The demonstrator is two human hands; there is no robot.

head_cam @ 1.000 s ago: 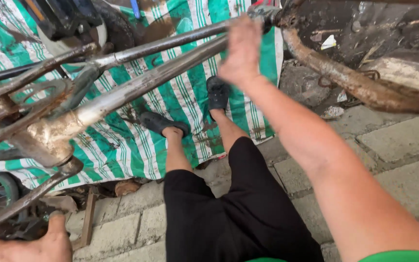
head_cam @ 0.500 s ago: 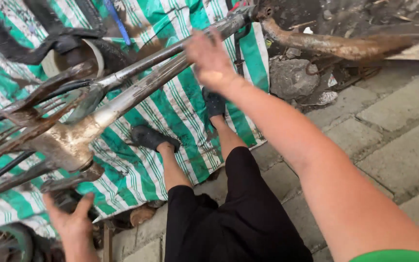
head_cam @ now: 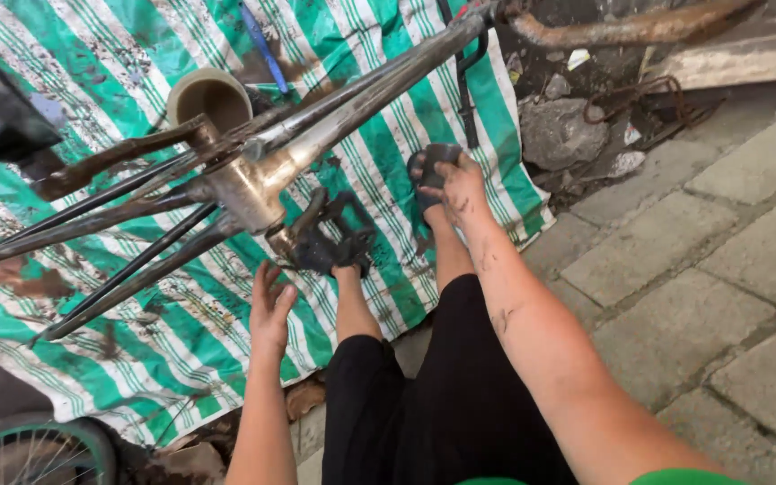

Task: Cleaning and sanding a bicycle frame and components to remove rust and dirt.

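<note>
A bare, rusty bicycle frame [head_cam: 352,103] lies tilted above a green-and-white striped tarp [head_cam: 136,296]. Its tubes meet at the bottom bracket [head_cam: 244,193], where a crank carries a black pedal [head_cam: 334,244]. My left hand [head_cam: 271,305] is raised just below the pedal, fingers apart, holding nothing. My right hand [head_cam: 462,184] hangs over my right foot in its dark sandal [head_cam: 430,171], fingers loose and empty, off the frame. My legs in black trousers [head_cam: 424,404] stretch out onto the tarp.
A beige pipe end [head_cam: 208,94] and a blue tool [head_cam: 262,49] lie on the tarp behind the frame. A rock [head_cam: 554,130], rusty wire [head_cam: 644,99] and a rusty pipe [head_cam: 621,27] sit at the top right. Paving stones [head_cam: 720,269] lie to the right, with a bicycle wheel [head_cam: 29,454] at the bottom left.
My right hand has let go of the frame's tube and dropped down to my foot. My left hand has risen from the lower left to just under the pedal.
</note>
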